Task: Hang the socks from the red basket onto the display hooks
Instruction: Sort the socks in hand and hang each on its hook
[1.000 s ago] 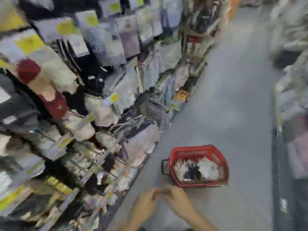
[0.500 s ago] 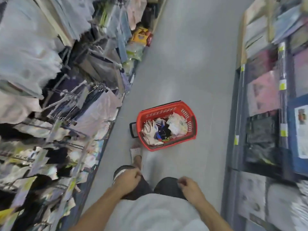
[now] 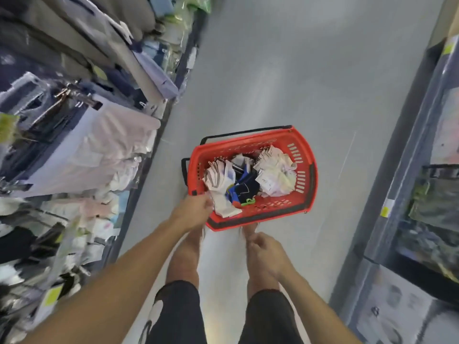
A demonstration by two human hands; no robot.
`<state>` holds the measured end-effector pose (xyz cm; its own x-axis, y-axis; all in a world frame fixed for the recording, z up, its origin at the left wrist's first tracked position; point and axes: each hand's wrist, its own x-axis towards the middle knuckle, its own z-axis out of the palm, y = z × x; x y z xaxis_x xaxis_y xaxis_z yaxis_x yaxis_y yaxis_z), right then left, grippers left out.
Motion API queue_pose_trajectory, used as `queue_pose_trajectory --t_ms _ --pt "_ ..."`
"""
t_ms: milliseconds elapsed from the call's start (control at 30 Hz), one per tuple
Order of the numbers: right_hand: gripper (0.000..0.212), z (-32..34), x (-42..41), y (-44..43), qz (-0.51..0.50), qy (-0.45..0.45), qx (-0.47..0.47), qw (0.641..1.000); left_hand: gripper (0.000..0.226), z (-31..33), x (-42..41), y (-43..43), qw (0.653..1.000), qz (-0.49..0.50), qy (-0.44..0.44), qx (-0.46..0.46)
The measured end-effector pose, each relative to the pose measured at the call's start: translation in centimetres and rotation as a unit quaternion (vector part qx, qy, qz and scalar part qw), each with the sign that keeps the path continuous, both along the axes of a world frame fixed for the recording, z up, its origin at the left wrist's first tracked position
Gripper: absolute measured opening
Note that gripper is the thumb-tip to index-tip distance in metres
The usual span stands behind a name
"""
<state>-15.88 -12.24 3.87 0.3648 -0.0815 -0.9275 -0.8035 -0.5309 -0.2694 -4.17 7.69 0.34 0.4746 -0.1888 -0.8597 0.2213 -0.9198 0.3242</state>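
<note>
Head view: we find the basket (image 3: 248,142) standing on the floor (image 3: 285,70) of a shop aisle, just ahead of the person's bare legs (image 3: 185,256). Socks (image 3: 248,184) lie heaped inside it: white socks (image 3: 222,187) at the near-left, blue socks (image 3: 244,188) in the middle, a pale tagged bundle (image 3: 275,172) at the right. The left hand (image 3: 196,208) is at the basket's near-left corner, fingers curled against the white socks, which overhang the rim there; blur prevents us from telling whether it has hold of them. The right hand (image 3: 263,249) hangs just short of the near rim, over the right leg, fingers loosely curled and holding nothing. We record the floor as plain grey. A black handle (image 3: 184,170) juts from the basket's left end. On the left, a rack (image 3: 82,150) of packed garments hangs from metal hooks (image 3: 72,95), near the basket. On the right, shelving (image 3: 422,194) with packaged goods stands well apart from it.
</note>
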Motion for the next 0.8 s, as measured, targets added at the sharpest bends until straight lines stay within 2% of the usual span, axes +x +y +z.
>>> queue_pose_trajectory --t_ms 133,200,367,433,567,667,800 --pt "0.021 -12.1 4.6 -0.6 0.081 -0.014 0.012 0.997 0.038 -12.2 2.0 -4.7 0.999 0.040 0.005 0.009" --pt "0.019 -17.6 6.2 -0.3 0.086 -0.034 0.013 0.996 0.042 -18.2 2.1 -6.1 0.998 0.058 0.006 0.028" --pt "0.024 -27.1 6.0 0.8 -0.004 -0.068 0.036 0.997 0.092 -28.6 0.8 -7.0 0.993 0.083 -0.038 0.081" --pt "0.022 -29.0 4.8 1.1 -0.055 -0.054 0.034 0.996 0.098 -30.3 0.1 -7.1 0.989 0.102 -0.046 0.098" --pt "0.019 -30.5 3.7 1.3 -0.102 -0.049 0.020 0.993 0.078 -31.7 -0.8 -7.2 0.979 0.113 -0.097 0.136" --pt "0.020 -30.5 4.3 1.2 -0.119 -0.055 0.016 0.991 0.072 -32.1 -0.6 -7.4 0.979 0.102 -0.094 0.148" --pt "0.019 -30.4 5.5 0.7 -0.113 -0.059 0.014 0.992 0.043 -31.9 0.8 -7.5 0.982 0.073 -0.109 0.138"
